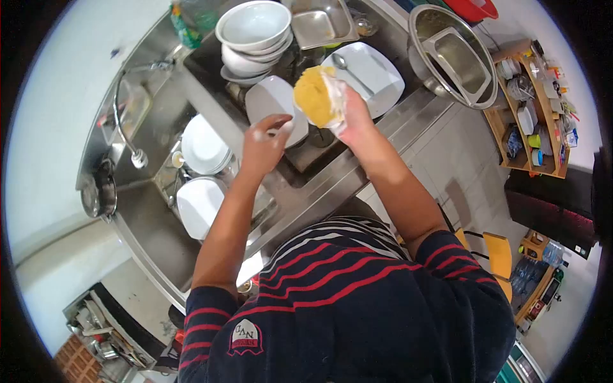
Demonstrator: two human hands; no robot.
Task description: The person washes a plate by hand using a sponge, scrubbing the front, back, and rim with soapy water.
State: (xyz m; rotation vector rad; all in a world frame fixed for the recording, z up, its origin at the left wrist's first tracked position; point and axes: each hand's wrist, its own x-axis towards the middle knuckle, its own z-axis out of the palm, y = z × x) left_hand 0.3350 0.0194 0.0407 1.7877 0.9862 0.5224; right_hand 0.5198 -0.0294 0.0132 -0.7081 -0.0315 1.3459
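Observation:
A yellow sponge [313, 96] is gripped in my right hand [353, 118], and white foam coats its side and my fingers. My left hand [264, 145] is loosely curved, with foam on the fingertips and a gap between thumb and fingers. It overlaps the lower left edge of a white square plate [271, 96] in the sink. Behind my right hand lies another white plate [383, 70] with a metal spoon [354, 73] on it. A stack of white bowls [254, 29] rises at the back of this basin.
White plates [203, 143] are piled in the left basin, under a curved faucet [118, 112]. A metal tray [322, 24] sits at the back. On the right stands a large steel basin [418, 48] holding another metal tray [463, 60]. The sink's front edge [332, 182] runs before me.

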